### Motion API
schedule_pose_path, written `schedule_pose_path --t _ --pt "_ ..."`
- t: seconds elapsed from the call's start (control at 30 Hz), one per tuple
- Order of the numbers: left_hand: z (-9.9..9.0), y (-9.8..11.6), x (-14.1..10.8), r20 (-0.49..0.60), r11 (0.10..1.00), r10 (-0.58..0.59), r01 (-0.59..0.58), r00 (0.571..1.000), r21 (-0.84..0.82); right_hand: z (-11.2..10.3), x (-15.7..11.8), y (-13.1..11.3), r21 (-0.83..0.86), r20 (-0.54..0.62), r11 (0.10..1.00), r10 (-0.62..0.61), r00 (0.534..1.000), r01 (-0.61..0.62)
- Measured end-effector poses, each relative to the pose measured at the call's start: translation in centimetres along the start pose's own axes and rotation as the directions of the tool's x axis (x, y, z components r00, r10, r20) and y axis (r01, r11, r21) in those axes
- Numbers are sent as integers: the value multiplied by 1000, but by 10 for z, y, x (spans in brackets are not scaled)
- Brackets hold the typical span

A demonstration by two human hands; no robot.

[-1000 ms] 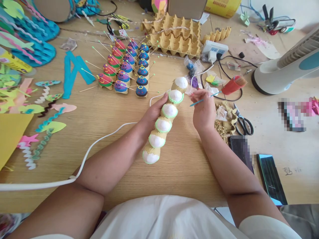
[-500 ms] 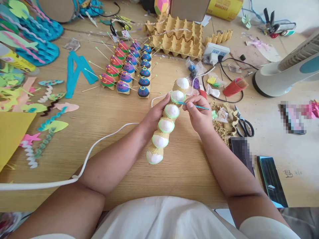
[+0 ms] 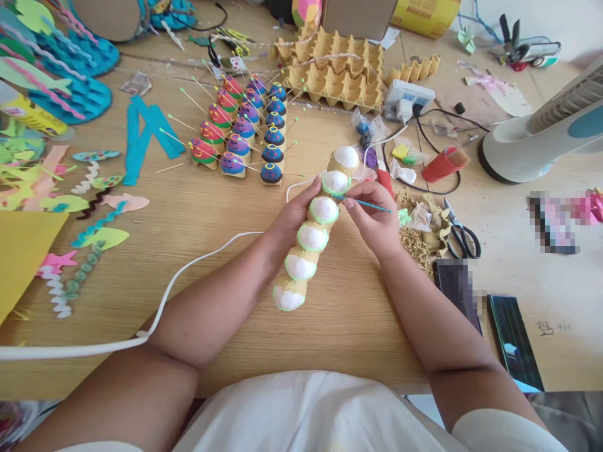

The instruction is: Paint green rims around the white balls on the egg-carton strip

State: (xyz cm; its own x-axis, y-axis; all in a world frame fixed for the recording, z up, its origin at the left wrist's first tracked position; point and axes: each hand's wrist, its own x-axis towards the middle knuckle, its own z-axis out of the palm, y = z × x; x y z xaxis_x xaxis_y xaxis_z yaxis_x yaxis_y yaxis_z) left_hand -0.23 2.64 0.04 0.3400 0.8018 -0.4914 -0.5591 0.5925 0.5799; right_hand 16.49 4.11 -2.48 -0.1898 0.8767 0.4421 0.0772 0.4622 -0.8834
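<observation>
A strip cut from an egg carton (image 3: 301, 252) slants across the middle of the head view, its several cups capped in white, most with a light green line along the rim. My left hand (image 3: 301, 210) is closed round its upper left side, thumb near the second cup from the far end. Pinched in my right hand (image 3: 377, 216) is a thin blue stick-like tool (image 3: 374, 204), whose tip reaches the strip just below that second cup. Whether the tip touches is too small to tell. Beyond stand rows of painted egg-carton caterpillars (image 3: 244, 129) with pin-like feelers.
Scissors (image 3: 462, 238), wood shavings (image 3: 417, 248) and two phones (image 3: 514, 339) lie to the right. Farther back are a power strip (image 3: 409, 94), a red cup (image 3: 443, 164), a fan (image 3: 541, 125) and egg trays (image 3: 334, 69). Paper fish (image 3: 108, 238) and a white cable (image 3: 188, 263) lie left.
The near end of the strip has swung slightly left. My right fingers and the blue tool have shifted a little, the tool's back end moving slightly down and left.
</observation>
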Motion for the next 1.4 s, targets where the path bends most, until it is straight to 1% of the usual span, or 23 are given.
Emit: schedule_pose_path --t 0.07,0.13,0.23,0.3,0.37,0.5,0.63,0.7,0.83,0.97,1.03,1.17,1.3,1.4 --pt "-2 -1 2 25 1000 8 -8 1000 -19 -1 0 0 -62 -7 998 -24 1000 24" --pt "-4 -2 3 35 1000 11 -10 999 -26 -1 0 0 -103 -24 992 -75 997 72" --pt "-6 -3 4 15 1000 -9 9 1000 -5 -1 0 1 -126 -27 983 -140 990 136" --pt "-6 -3 5 -1 1000 -20 20 1000 3 -1 1 2 -149 -9 977 -156 988 153" --pt "-7 -3 5 7 1000 -15 15 1000 -10 -1 1 3 -186 0 967 -177 984 174" --pt "-9 -4 5 29 999 11 -10 1000 -35 -2 2 4 -270 -15 933 -250 968 237" --pt "-8 -4 4 21 1000 1 0 1000 -23 -3 2 5 -277 -41 914 -318 947 295" --pt "-8 -4 4 13 1000 -12 12 1000 -9 -3 1 4 -263 -49 918 -320 946 296" --pt "-7 -4 2 1 1000 -23 23 1000 11 -2 0 2 -275 -80 932 -269 960 238" --pt "-9 -6 3 52 1000 -3 4 999 -14 -2 0 3 -314 -89 921 -270 959 230" --pt "-10 -7 4 66 1000 -1 2 998 -23 -1 0 4 -293 -100 928 -270 958 231" --pt "-8 -6 4 47 999 -25 26 999 -32 -1 1 6 -219 -115 945 -274 955 244" --pt "-4 -3 2 46 996 -31 34 998 -79 0 2 7 -127 -74 949 -300 951 290" --pt "-2 -4 3 44 993 -13 18 999 -120 1 1 7 -40 -55 958 -284 957 282"
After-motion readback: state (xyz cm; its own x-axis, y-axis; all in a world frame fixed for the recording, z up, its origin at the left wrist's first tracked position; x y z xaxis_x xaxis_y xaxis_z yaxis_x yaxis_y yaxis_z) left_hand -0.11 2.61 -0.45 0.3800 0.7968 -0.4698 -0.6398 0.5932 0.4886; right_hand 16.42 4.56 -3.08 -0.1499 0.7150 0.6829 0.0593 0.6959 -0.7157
